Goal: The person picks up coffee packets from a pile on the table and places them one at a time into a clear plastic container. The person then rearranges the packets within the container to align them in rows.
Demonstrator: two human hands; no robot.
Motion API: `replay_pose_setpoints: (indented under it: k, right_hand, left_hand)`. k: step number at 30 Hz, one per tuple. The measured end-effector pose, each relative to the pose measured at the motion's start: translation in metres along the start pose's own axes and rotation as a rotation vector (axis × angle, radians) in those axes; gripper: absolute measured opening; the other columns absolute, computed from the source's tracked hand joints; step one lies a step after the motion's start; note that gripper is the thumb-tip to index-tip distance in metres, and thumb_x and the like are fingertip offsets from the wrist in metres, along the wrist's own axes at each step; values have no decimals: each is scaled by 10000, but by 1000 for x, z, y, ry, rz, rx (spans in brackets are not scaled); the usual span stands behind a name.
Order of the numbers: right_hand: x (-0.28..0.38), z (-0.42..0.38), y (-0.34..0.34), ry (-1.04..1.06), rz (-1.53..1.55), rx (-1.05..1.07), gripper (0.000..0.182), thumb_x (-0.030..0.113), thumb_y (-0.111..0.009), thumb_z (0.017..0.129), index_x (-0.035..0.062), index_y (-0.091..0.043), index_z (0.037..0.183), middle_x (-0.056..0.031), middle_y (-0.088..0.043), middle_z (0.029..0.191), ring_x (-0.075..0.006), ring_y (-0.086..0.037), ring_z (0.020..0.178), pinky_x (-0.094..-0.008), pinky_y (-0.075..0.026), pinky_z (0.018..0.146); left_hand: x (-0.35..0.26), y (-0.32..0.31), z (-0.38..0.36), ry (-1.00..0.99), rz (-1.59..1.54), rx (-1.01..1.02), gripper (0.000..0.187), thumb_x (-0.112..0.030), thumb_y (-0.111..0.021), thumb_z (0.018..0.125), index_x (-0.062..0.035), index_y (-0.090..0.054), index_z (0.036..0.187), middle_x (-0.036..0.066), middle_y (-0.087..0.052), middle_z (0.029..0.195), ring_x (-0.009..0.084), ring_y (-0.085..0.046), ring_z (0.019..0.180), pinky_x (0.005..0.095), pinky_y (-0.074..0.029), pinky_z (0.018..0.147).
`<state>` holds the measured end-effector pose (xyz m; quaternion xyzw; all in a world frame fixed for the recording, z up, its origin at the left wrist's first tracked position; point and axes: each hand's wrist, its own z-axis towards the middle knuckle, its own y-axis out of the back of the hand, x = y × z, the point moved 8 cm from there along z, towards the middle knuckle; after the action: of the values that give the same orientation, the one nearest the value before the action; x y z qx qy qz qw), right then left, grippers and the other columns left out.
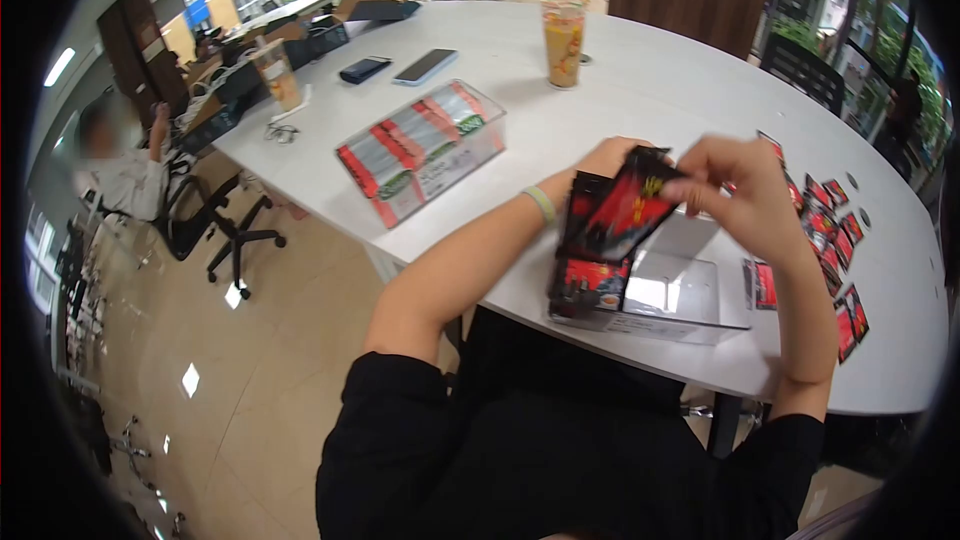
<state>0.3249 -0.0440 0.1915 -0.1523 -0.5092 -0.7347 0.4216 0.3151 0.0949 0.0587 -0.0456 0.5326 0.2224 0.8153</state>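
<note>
My right hand (745, 195) pinches a black and red sachet (640, 202) by its upper right edge. The sachet is tilted over a clear plastic box (690, 315) near the table's front edge. More black and red sachets (592, 285) stand in the left part of that box; its right part shows bare plastic. Behind the raised sachet is my left hand (608, 156), at the far side of the box, with its fingers mostly hidden. Whether it grips anything does not show. A wristband circles my left wrist.
Loose red and black sachets (822, 230) lie scattered on the right of the white table (660, 60). Left of the hands stands a clear box of silver and red packets (425, 150). Two drink cups (564, 45), a phone (425, 67) and a dark wallet-like item (365, 70) are farther back. A person sits at left.
</note>
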Motion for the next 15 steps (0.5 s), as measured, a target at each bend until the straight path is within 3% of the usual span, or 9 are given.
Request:
replay_pose_setpoints:
  k: [3, 4, 8, 10, 15]
  right_hand:
    - [5, -5, -25, 88, -156, 94, 164, 58, -695, 709, 0, -541, 699, -70, -491, 496, -128, -472, 434, -258, -365, 442]
    - [3, -6, -29, 60, -165, 116, 202, 83, -696, 707, 15, -508, 675, -89, -483, 500, -189, -462, 429, -276, -362, 450]
    - [0, -5, -29, 20, -307, 201, 229, 118, -701, 709, 20, -499, 663, -85, -469, 491, -201, -466, 436, -293, -359, 458]
    - [-2, -4, -32, 29, -307, 201, 231, 74, -709, 705, -15, -507, 638, -86, -478, 475, -114, -465, 403, -266, -346, 413]
    - [-2, -7, -37, 17, -318, 296, 240, 99, -711, 706, -4, -504, 642, -78, -478, 461, -142, -470, 397, -268, -351, 420]
  left_hand:
    - [-21, 3, -6, 106, 255, -114, 317, -183, -662, 753, 16, -581, 986, 71, -616, 922, 105, -555, 843, 256, -454, 738]
    - [-13, 6, -5, 163, 140, -141, 314, -189, -657, 769, 18, -579, 991, 81, -616, 921, 105, -556, 850, 244, -455, 745]
    - [-10, 5, -2, 137, 116, -143, 318, -237, -624, 811, 13, -611, 1007, 107, -639, 949, 135, -578, 868, 259, -449, 780]
    - [-4, 7, 1, 143, 148, -136, 319, -234, -628, 810, 10, -609, 1014, 105, -640, 949, 135, -580, 879, 258, -450, 782]
    - [-8, 7, 2, 95, 230, -137, 347, -210, -626, 817, 48, -572, 1042, 118, -631, 978, 126, -578, 876, 256, -460, 788]
